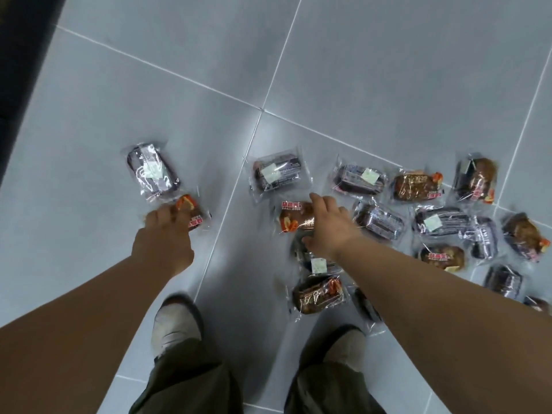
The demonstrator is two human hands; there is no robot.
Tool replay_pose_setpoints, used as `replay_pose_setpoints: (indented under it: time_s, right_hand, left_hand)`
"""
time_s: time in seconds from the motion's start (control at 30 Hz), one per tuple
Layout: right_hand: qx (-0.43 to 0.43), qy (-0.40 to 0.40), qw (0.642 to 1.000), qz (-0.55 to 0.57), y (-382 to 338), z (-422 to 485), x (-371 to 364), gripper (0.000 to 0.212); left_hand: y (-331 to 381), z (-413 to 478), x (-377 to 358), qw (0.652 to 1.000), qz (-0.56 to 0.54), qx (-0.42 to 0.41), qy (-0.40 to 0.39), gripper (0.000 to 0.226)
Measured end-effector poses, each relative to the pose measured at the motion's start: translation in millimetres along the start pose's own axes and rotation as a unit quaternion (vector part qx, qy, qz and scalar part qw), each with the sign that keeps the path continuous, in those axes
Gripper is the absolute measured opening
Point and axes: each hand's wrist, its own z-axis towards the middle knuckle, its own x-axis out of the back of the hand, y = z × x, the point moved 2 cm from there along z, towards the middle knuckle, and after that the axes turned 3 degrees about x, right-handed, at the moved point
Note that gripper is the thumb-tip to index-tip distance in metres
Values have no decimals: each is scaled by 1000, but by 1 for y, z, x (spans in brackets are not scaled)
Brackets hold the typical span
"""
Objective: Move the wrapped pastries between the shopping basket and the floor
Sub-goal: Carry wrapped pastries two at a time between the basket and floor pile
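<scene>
grey floor tiles (388, 85) carry the wrapped pastries (358, 179), most scattered beyond and right of my right hand (327, 227), which spreads open over a brown one (294, 218). my left hand (162, 237) pinches an orange-labelled packet (192, 212) at its fingertips.

Head view, steeply downward (wide-angle), over floor (388, 70)
</scene>
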Motion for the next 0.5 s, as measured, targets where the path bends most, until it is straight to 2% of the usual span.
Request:
replay_pose_setpoints:
  time_s: [0.07,0.13,0.27,0.4,0.5]
  right_hand:
    - [-1,-6,1000,8,3,13,-12,95]
    - [-3,-1,1000,4,5,23,-21,97]
    - [4,50,997,-66,6,35,-27,75]
    - [4,107,991,-83,-4,23,-15,51]
    - [14,103,994,-43,-17,-6,1,56]
  left_hand:
    - [-1,10,-9,999,20,-10,47,83]
    - [-1,19,-14,997,46,-2,56,81]
    - [-3,29,-18,994,89,10,59,79]
    - [-4,16,-7,996,30,33,75,78]
    - [7,-15,15,995,-70,12,70,84]
